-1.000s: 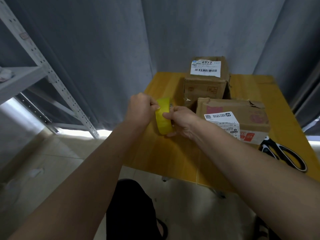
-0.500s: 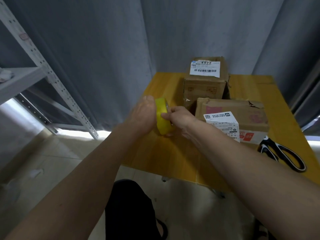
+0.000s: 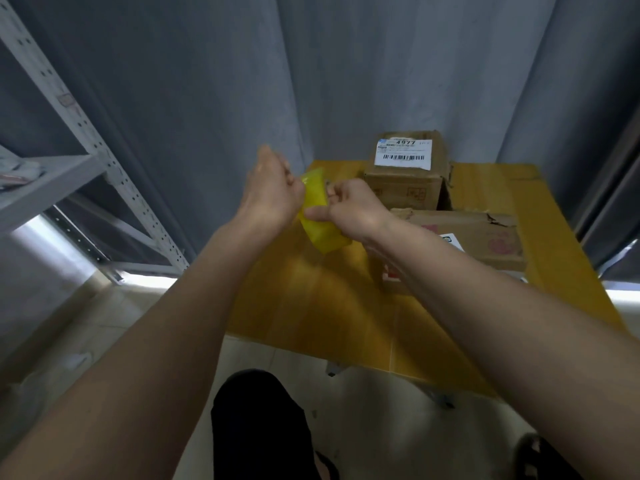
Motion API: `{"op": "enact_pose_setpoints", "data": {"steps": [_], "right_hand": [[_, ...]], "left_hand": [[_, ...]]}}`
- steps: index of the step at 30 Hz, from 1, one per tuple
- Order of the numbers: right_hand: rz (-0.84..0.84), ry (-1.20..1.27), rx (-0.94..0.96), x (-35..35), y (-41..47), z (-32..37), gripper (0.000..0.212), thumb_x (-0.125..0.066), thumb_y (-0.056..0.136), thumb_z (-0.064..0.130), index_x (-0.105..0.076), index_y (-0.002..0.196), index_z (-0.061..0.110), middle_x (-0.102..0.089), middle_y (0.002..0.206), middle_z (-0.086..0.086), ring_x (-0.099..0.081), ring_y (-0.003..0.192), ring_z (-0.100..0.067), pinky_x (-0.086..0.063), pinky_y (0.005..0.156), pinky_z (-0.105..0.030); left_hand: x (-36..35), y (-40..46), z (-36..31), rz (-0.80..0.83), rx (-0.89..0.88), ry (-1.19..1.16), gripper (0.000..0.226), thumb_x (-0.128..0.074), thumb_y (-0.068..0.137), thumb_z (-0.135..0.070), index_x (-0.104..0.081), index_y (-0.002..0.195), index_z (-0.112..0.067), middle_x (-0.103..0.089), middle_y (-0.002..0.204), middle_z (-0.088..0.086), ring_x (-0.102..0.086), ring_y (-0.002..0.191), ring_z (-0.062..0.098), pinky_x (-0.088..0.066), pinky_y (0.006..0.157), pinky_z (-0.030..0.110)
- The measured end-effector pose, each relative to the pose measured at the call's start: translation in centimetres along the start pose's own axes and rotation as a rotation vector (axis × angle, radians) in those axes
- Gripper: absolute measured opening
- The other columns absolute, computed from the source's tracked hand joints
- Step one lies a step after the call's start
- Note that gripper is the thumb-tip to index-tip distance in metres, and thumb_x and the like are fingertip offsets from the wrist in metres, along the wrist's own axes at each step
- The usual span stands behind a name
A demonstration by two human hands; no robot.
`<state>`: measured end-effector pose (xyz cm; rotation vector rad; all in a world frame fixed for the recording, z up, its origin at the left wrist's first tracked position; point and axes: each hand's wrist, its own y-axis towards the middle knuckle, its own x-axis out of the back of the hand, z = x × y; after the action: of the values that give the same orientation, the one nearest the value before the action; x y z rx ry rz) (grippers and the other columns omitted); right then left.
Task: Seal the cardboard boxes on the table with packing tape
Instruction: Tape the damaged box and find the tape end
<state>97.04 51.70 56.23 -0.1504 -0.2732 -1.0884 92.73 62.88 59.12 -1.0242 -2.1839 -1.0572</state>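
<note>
Grey curtain behind the wooden table (image 3: 311,306); the yellow tape roll (image 3: 320,216) is gripped above its near left by left hand (image 3: 273,192) and right hand (image 3: 349,209). The peeled end could be lost.

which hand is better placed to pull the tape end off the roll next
Probably the left. The right hand grips the yellow tape roll through its core, steadying it, while the left hand pinches at the roll's outer face.

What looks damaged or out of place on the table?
The near cardboard box has a torn, ragged top edge at its far right corner. The far cardboard box has a frayed right edge. Nothing looks spilled.
</note>
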Motion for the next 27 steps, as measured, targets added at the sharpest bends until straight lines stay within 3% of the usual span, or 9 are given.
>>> {"op": "enact_pose_setpoints", "data": {"steps": [3,5,7,9,11,13,17,24,27], "right_hand": [[-0.065,-0.140,0.092,2.1,0.1,2.1,0.025,-0.078,0.077,0.014,-0.056,0.081,0.004,-0.057,0.078,-0.017,-0.055,0.073,-0.025,-0.048,0.071,-0.045],[-0.100,-0.278,0.150,3.9,-0.1,3.3,0.022,-0.075,0.079,0.017,-0.061,0.087,0.002,-0.064,0.084,-0.016,-0.060,0.081,-0.028,-0.050,0.071,-0.042],[-0.105,-0.404,0.179,5.7,-0.4,4.0,0.015,-0.071,0.081,0.019,-0.057,0.077,0.015,-0.054,0.070,-0.001,-0.054,0.076,-0.022,-0.041,0.061,-0.031],[-0.114,-0.519,0.181,7.1,-0.7,4.3,0.018,-0.067,0.081,0.018,-0.052,0.070,0.017,-0.048,0.067,0.003,-0.052,0.077,-0.022,-0.038,0.064,-0.030],[-0.115,-0.622,0.171,8.1,-1.0,3.9,0.008,-0.065,0.081,0.019,-0.061,0.082,0.013,-0.058,0.079,-0.003,-0.057,0.085,-0.025,-0.045,0.073,-0.034],[-0.085,-0.680,0.152,8.8,-1.3,3.3,0.020,-0.066,0.083,0.023,-0.064,0.094,0.007,-0.062,0.087,-0.007,-0.058,0.086,-0.027,-0.048,0.076,-0.036],[-0.018,-0.674,0.130,10.1,-1.7,2.1,0.029,-0.068,0.088,0.026,-0.050,0.070,0.011,-0.044,0.065,0.001,-0.043,0.063,-0.016,-0.031,0.052,-0.029],[0.020,-0.595,0.105,12.0,-2.1,1.1,0.030,-0.065,0.089,0.031,-0.053,0.069,0.012,-0.051,0.069,0.000,-0.046,0.061,-0.010,-0.035,0.052,-0.025],[0.080,-0.373,0.081,12.6,-2.7,0.1,0.023,-0.065,0.091,0.028,-0.067,0.099,0.006,-0.069,0.096,-0.009,-0.062,0.083,-0.017,-0.051,0.076,-0.032]], "left_hand": [[0.3,1.3,-2.0,0.016,0.086,-0.195,0.014,-0.050,0.092,-0.002,-0.060,0.102,-0.003,-0.065,0.096,0.021,-0.064,0.089,0.032,-0.051,0.087,0.037],[0.2,1.8,-3.2,0.076,0.145,-0.398,0.015,-0.054,0.093,0.000,-0.065,0.102,0.003,-0.064,0.082,0.014,-0.062,0.069,0.024,-0.054,0.082,0.036],[-0.4,1.8,-4.3,0.103,0.190,-0.579,0.010,-0.060,0.092,-0.001,-0.066,0.099,0.003,-0.058,0.070,0.005,-0.055,0.056,0.011,-0.054,0.069,0.027],[-1.3,1.6,-5.0,0.100,0.274,-0.720,0.007,-0.062,0.091,-0.002,-0.065,0.084,-0.002,-0.054,0.061,0.001,-0.053,0.044,0.003,-0.053,0.056,0.018],[-2.4,1.4,-5.4,0.094,0.377,-0.788,0.021,-0.062,0.092,-0.003,-0.061,0.071,-0.008,-0.053,0.053,-0.001,-0.051,0.039,0.002,-0.051,0.048,0.016],[-3.7,1.3,-5.8,0.115,0.327,-0.610,0.023,-0.058,0.095,-0.007,-0.063,0.072,-0.008,-0.063,0.065,0.004,-0.060,0.056,0.013,-0.055,0.058,0.025],[-5.9,0.4,-6.9,0.058,0.155,-0.164,0.019,-0.045,0.096,-0.008,-0.064,0.093,-0.011,-0.066,0.112,0.015,-0.059,0.107,0.032,-0.044,0.088,0.034],[-8.5,-1.1,-7.8,-0.110,0.037,-0.077,0.011,-0.040,0.097,-0.006,-0.046,0.098,-0.015,-0.052,0.105,0.006,-0.051,0.103,0.026,-0.020,0.071,0.019],[-8.1,-0.6,-8.0,-0.131,0.107,-0.175,0.009,-0.040,0.097,-0.006,-0.047,0.101,-0.011,-0.053,0.098,0.004,-0.055,0.098,0.029,-0.026,0.067,0.022]]}}
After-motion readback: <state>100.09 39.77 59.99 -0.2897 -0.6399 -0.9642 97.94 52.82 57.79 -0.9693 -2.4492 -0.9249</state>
